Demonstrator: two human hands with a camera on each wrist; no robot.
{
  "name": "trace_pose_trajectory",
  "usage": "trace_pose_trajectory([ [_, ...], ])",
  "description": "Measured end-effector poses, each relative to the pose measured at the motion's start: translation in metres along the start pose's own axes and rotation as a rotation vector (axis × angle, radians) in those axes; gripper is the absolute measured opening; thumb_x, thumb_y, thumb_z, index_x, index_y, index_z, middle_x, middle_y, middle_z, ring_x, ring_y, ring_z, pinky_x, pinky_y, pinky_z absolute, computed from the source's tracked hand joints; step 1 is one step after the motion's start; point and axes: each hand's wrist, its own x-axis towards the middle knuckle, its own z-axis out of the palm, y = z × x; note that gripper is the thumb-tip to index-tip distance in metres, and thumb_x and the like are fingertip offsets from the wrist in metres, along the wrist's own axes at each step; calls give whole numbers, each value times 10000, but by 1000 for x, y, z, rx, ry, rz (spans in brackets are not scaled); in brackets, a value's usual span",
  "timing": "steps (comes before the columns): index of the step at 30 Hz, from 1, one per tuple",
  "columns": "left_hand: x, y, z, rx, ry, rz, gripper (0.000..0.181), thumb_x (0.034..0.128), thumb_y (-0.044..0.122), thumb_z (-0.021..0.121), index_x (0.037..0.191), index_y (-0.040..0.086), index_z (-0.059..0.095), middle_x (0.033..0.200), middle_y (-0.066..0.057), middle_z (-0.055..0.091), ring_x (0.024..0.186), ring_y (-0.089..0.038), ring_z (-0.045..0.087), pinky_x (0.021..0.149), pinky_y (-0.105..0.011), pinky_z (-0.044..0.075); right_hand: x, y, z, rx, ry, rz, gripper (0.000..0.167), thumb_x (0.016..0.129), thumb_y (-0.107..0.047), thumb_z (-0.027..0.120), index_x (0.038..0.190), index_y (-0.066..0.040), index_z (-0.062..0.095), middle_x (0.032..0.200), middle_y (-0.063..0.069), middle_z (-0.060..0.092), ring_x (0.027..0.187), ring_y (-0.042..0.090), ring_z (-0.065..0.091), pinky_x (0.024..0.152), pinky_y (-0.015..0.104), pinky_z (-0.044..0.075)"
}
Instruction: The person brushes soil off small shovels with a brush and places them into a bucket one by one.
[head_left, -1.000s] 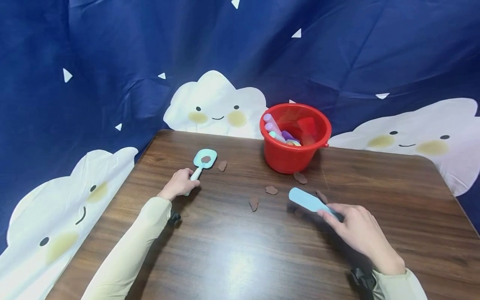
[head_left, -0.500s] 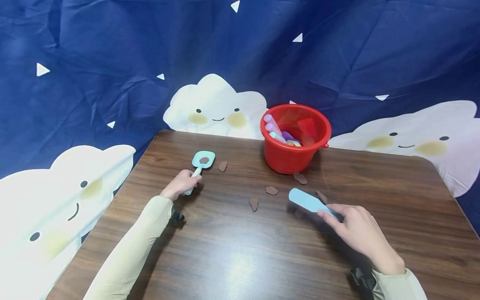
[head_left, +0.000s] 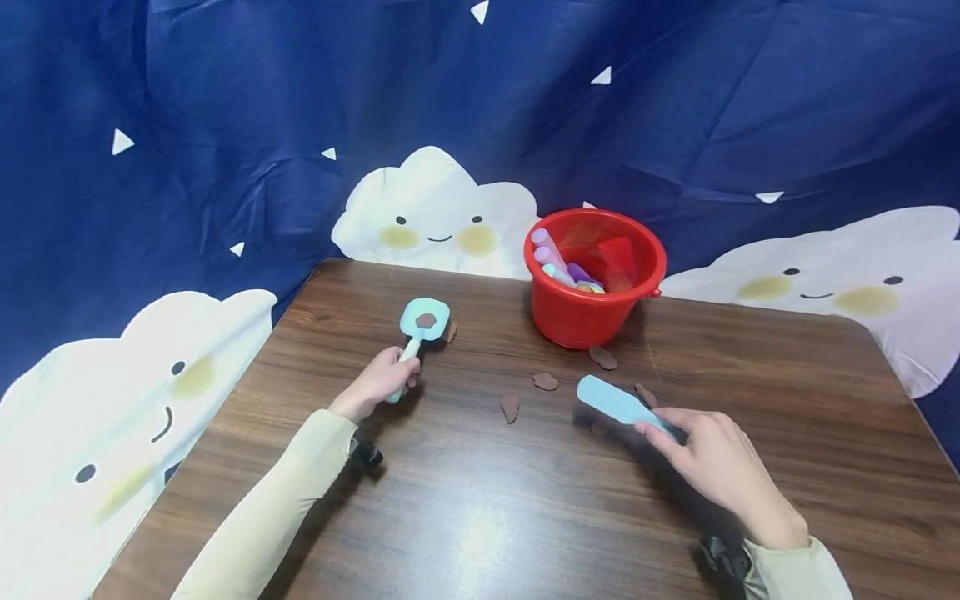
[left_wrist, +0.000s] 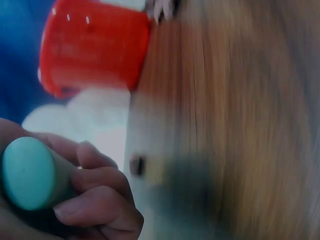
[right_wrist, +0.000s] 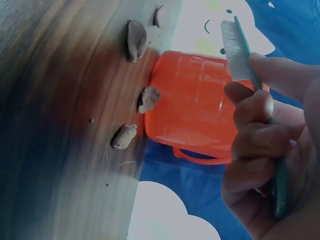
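My left hand (head_left: 381,379) grips the handle of a light-blue small shovel (head_left: 415,310), a brown scrap (head_left: 426,321) lying on its blade. Beside the blade's right edge another brown scrap (head_left: 452,332) is partly covered. Only the rounded mint handle end (left_wrist: 29,172) shows sharply in the left wrist view; the blade is blurred. On the right, my right hand (head_left: 723,462) holds a light-blue brush (head_left: 611,400) above the table, thumb along its handle. The right wrist view shows its pale bristles (right_wrist: 235,50). Several brown scraps (head_left: 545,381) lie between the hands and near the brush.
A red bucket (head_left: 573,317) stands at the table's back, with purple and pale sticks (head_left: 547,250) and other pieces inside. The brown wooden table (head_left: 450,483) ends before a blue curtain (head_left: 420,75) printed with white clouds.
My left hand has moved right and slightly nearer, carrying the shovel and its scrap; the blade now overlaps the scrap beside it. My right hand and the brush have stayed in place.
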Motion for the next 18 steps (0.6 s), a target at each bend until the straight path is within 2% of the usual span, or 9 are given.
trace_pose_trajectory([
  [5,-15,13,22,-134,-58,5,145,884,120,455,995,32,428,686,-6,497,588,-121,455,522,-214,367,2,-3,0,28,8,2,345,852,-379,705,1057,-103,743,905,48,748,718,132,599,596,289,469],
  [8,-25,20,35,-206,-91,18,161,884,87,456,1025,20,416,685,-9,482,596,-111,453,531,-206,396,3,-5,2,51,39,-19,313,842,-344,723,1030,-95,748,821,6,736,657,84,540,559,236,428],
  [12,-39,27,52,-236,-141,25,216,884,88,478,1075,4,423,711,-7,485,603,-104,465,531,-195,408,5,-9,4,85,107,-69,268,822,-286,747,998,-85,753,832,46,745,615,51,490,537,196,393],
  [14,-47,29,60,-243,-178,29,249,891,87,487,1107,-13,417,720,-6,488,602,-100,469,532,-191,411,6,-12,5,105,131,-88,252,821,-268,747,996,-87,755,911,104,752,627,36,506,550,185,405],
  [15,-50,30,64,-246,-203,36,265,893,84,490,1121,-24,408,722,-7,489,601,-99,472,532,-191,413,6,-14,5,121,130,-90,250,823,-260,744,1000,-84,754,954,132,747,633,30,507,549,181,402],
  [18,-61,31,74,-257,-276,58,282,902,75,501,1126,-52,385,714,-9,501,595,-98,480,535,-190,425,8,-22,6,161,106,-82,224,841,-251,726,1001,-97,751,867,95,749,591,6,464,512,180,377],
])
